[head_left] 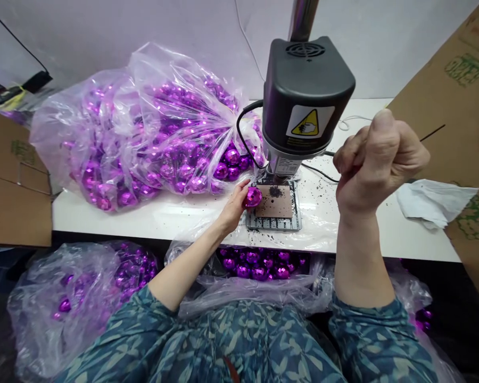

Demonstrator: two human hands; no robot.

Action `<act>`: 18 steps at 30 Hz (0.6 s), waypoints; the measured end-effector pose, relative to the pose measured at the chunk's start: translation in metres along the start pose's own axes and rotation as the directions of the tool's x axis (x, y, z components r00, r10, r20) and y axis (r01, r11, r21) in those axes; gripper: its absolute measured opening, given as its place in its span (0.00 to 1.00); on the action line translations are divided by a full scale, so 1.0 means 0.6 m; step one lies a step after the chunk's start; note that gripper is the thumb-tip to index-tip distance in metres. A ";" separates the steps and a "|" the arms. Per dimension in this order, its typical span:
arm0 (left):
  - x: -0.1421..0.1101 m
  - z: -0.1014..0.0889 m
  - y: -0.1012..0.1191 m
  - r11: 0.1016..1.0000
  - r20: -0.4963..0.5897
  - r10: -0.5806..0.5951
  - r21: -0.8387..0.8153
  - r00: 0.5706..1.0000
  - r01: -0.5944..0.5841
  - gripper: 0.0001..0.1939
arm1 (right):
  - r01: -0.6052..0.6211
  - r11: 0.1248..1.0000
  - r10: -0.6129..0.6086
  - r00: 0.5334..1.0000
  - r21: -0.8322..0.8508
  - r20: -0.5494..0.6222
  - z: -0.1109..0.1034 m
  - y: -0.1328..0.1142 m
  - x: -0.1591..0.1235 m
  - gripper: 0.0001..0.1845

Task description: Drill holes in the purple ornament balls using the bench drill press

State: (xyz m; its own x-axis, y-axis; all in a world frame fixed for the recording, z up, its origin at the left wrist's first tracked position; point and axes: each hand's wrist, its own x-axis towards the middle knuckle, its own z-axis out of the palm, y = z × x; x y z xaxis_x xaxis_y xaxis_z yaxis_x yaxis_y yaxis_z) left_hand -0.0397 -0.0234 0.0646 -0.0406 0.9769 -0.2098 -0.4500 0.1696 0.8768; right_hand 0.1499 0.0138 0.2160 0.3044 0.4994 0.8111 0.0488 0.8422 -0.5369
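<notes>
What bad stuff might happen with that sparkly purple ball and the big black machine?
The left hand is near the black machine, whose warning sticker shows a hand, so getting too close might hurt. The round purple ball could slip and roll off the table. Dark crumbs on the board might scratch the ball's shiny surface.

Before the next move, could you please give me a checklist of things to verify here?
1. Left hand holds the purple ball: ok.
2. Left hand away from the middle of the board: ok, at its left side.
3. Board free of dark crumbs: not ok, a heap lies there.
4. Right hand away from the board: ok, raised and closed.
5. Anything inside the right hand: cannot tell.
6. Underside of the black machine: cannot tell, hidden.
</notes>
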 end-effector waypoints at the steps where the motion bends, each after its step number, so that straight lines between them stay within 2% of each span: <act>1: 0.000 0.001 -0.003 0.999 0.020 0.013 0.042 1.000 -0.014 0.15 | -0.002 1.000 0.002 1.000 -0.005 0.002 0.000 -0.001 0.000 0.29; 4: 0.007 0.001 -0.009 0.998 0.078 0.042 0.051 0.996 -0.046 0.17 | -0.015 1.000 0.015 1.000 -0.013 0.003 0.001 -0.003 -0.001 0.30; 9: 0.037 -0.004 -0.029 0.991 0.047 0.107 0.074 0.993 -0.110 0.26 | -0.013 0.999 0.013 1.000 0.046 0.001 0.002 -0.002 -0.002 0.29; 13: 0.051 -0.002 -0.046 0.971 0.084 0.198 0.122 0.977 -0.207 0.24 | -0.003 0.998 0.004 1.000 0.058 -0.006 0.002 0.000 -0.002 0.27; 18: 0.057 0.003 -0.051 0.959 0.131 0.201 0.175 0.971 -0.223 0.24 | 0.005 0.999 -0.004 1.000 0.048 -0.009 0.003 -0.002 -0.004 0.27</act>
State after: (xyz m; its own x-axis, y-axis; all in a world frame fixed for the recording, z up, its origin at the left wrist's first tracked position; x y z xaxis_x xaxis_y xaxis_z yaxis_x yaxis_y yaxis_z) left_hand -0.0255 0.0050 0.0314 -0.0130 0.9995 0.0297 -0.2663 -0.0321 0.9634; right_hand 0.1472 0.0118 0.2150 0.3128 0.4941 0.8112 0.0040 0.8533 -0.5214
